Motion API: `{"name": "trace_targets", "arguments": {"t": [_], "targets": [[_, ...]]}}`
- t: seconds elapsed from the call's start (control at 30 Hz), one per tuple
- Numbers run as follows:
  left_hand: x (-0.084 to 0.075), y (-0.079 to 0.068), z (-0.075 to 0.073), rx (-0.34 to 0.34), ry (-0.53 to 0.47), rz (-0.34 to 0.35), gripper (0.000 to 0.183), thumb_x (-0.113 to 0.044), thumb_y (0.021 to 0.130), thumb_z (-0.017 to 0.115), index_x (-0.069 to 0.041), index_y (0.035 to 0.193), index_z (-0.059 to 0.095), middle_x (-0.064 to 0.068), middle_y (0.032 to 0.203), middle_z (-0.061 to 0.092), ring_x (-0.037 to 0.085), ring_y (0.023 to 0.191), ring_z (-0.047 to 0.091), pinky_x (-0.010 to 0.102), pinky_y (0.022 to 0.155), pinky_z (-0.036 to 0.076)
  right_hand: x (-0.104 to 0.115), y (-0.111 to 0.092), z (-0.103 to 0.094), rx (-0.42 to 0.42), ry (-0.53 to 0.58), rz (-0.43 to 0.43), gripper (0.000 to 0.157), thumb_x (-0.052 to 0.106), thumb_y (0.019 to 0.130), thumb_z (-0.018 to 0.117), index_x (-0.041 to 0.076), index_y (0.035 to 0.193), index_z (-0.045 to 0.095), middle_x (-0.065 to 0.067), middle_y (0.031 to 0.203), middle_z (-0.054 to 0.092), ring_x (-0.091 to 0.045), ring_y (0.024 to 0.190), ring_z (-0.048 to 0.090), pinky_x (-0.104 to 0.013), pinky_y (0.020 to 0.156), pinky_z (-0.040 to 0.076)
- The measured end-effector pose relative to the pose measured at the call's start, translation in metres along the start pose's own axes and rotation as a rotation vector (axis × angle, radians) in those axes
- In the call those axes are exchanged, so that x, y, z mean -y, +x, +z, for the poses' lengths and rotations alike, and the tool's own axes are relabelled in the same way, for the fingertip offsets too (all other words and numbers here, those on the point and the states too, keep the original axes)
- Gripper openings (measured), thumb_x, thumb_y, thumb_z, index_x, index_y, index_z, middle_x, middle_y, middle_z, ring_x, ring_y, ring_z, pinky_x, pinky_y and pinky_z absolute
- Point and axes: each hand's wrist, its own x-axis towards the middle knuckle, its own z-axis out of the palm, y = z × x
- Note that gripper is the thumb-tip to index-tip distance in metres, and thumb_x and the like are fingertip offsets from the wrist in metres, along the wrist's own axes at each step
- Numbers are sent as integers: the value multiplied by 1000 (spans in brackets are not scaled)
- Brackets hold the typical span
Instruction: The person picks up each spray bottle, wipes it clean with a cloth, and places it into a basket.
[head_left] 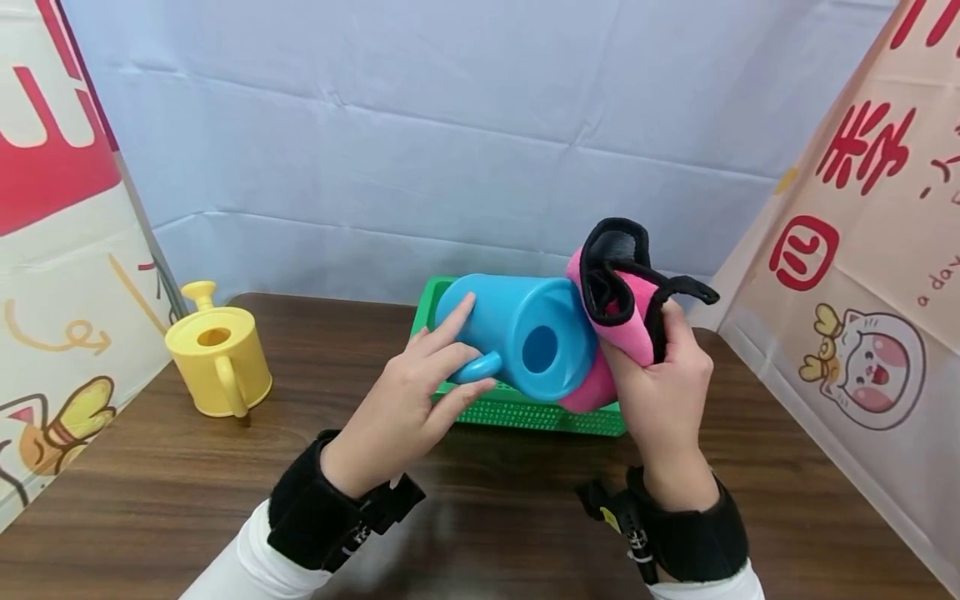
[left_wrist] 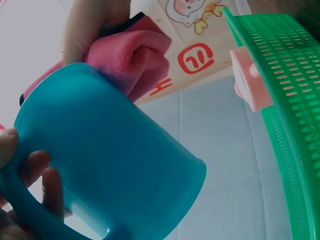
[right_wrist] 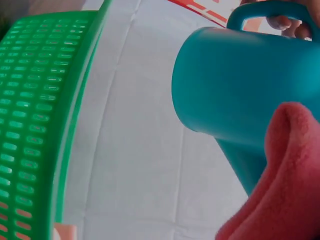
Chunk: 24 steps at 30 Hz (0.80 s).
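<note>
My left hand (head_left: pixel 408 387) grips the handle of a blue watering can (head_left: pixel 487 312), its fingers around the handle in the left wrist view. The can lies tilted on its side above the green basket (head_left: pixel 543 417), its top with a round hole facing me. A pink cloth with black trim (head_left: pixel 633 337) is bunched in my right hand (head_left: pixel 663 400), which holds it against the can's right side. In the right wrist view the cloth (right_wrist: pixel 285 195) shows at lower right, below the can (right_wrist: pixel 240 85). The can's spout is mostly hidden in the head view.
A yellow watering can (head_left: pixel 221 358) stands at the left of the brown table (head_left: pixel 135 483). In the left wrist view a pale pink object (left_wrist: pixel 250 80) shows at the basket's edge. A pale cloth backdrop (head_left: pixel 375 150) and printed side panels (head_left: pixel 855 250) enclose the table.
</note>
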Motion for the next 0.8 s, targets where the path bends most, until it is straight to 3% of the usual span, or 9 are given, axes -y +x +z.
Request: {"name": "trace_targets", "arguments": {"t": [0.13, 0.23, 0.33, 0.5, 0.63, 0.73, 0.8], "targets": [[-1, 1, 1, -29, -29, 4, 13, -9, 82, 69, -6, 91, 61, 22, 139, 41, 30, 132, 31, 52, 95, 44, 4, -2, -1, -49, -36, -117, 33, 6, 75, 75, -5, 102, 59, -20, 89, 66, -26, 75, 60, -9, 70, 44], [0, 1, 1, -43, -48, -10, 12, -7, 82, 68, -5, 92, 61, 22, 138, 42, 27, 133, 30, 50, 95, 45, 8, -3, -1, -50, -52, -183, 34, 1, 73, 75, -8, 101, 59, -23, 92, 65, -31, 80, 60, -30, 74, 53], [1, 1, 2, -62, -45, -12, 13, -6, 81, 69, -4, 92, 61, 22, 135, 46, 28, 132, 30, 55, 97, 41, 13, -6, 0, -38, -51, -254, 36, -2, 72, 73, -7, 105, 60, -23, 101, 64, -31, 91, 61, -50, 78, 53], [7, 1, 5, -107, -17, -8, 10, -3, 84, 65, -3, 94, 63, 20, 125, 57, 28, 132, 31, 65, 98, 32, 30, -15, 9, -24, 26, -467, 35, 13, 80, 67, -5, 109, 62, -18, 104, 67, -28, 96, 62, -36, 86, 51], [11, 0, 6, -138, -7, -20, 28, 2, 85, 62, -2, 113, 61, 21, 130, 52, 27, 127, 40, 66, 99, 30, 45, -28, 21, 20, 35, -619, 40, 29, 91, 59, -7, 108, 62, -20, 102, 66, -30, 93, 61, -40, 79, 51], [13, -2, 8, -156, 11, -18, 40, 1, 83, 65, 0, 122, 55, 21, 129, 53, 28, 120, 47, 65, 99, 31, 50, -33, 27, 40, 5, -650, 43, 32, 93, 56, -7, 110, 60, -22, 108, 62, -34, 98, 57, -47, 80, 49], [12, -3, 10, -174, 7, -9, 38, 2, 81, 66, 0, 118, 57, 21, 125, 55, 28, 117, 50, 67, 98, 31, 49, -33, 31, 43, 1, -648, 43, 32, 93, 55, -7, 112, 59, -23, 112, 60, -36, 101, 55, -49, 82, 46]]}}
